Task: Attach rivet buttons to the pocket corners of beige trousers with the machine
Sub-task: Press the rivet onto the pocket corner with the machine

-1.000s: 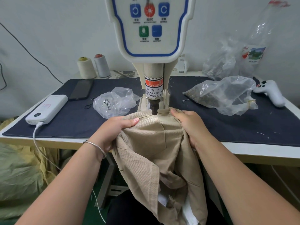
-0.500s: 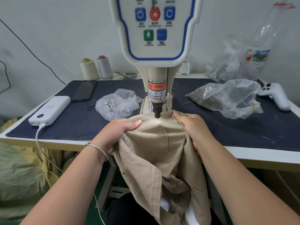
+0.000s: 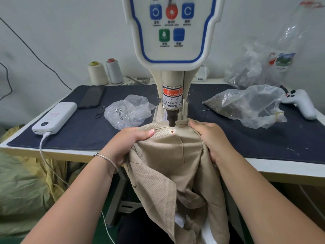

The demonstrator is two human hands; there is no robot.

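- Trousers [image 3: 175, 166], beige: draped over the front edge of the worktop [image 3: 263, 166] at its middle, waistband end lying under the machine's punch [image 3: 172, 120], the rest hanging below the edge.
- Power bank [image 3: 54, 118], white: near the left front corner of the worktop, on the dark denim mat [image 3: 84, 134], cable plugged in and hanging over the front edge.
- Left hand [image 3: 128, 143]: fingers curled round a fold of the trousers, thumb laid flat on top of the cloth, left of the punch.
- Rivet [image 3: 172, 131]: small coppery dot on the cloth, just in front of the punch tip, between the two hands.
- Right hand [image 3: 212, 138]: fingers curled over the right side of the trousers, gripping the cloth.
- Plastic bag [image 3: 246, 106], clear: toward the right edge, on the mat.
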